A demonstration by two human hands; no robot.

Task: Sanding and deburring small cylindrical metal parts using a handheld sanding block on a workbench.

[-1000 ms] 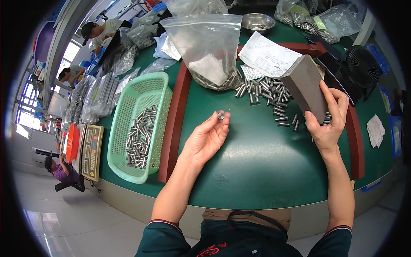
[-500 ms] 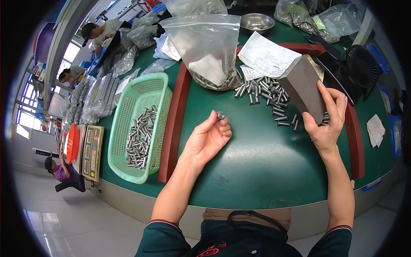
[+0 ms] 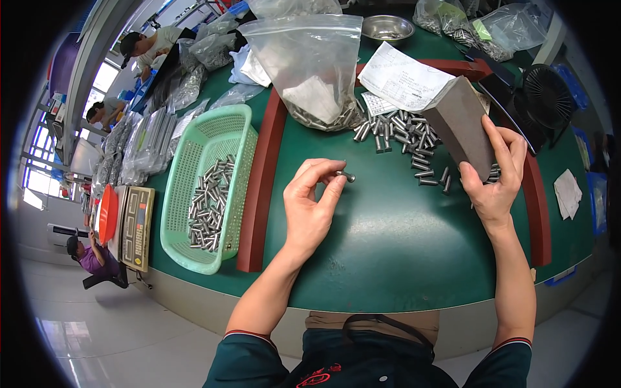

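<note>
Between the thumb and fingertips of my left hand (image 3: 306,213) is a small headed metal pin (image 3: 348,176), held above the green tabletop. My right hand (image 3: 497,187) grips the lower right edge of a brown-grey rectangular block (image 3: 459,129), which stands tilted. Loose metal pins (image 3: 414,145) lie in a pile left of the block, some partly hidden behind it. To the left, a light green perforated basket (image 3: 171,213) holds many similar pins (image 3: 210,207).
Red-brown rails (image 3: 259,200) frame the work area. Behind it stand a clear bag of pins (image 3: 310,71), a paper sheet (image 3: 404,77) and a metal bowl (image 3: 388,29). A scale (image 3: 136,226) sits far left, a black fan (image 3: 546,97) right. Other people (image 3: 94,255) work at the left.
My left hand has turned over from palm up, so the pin it holds now points out to the right. My right hand and the block have barely moved.
</note>
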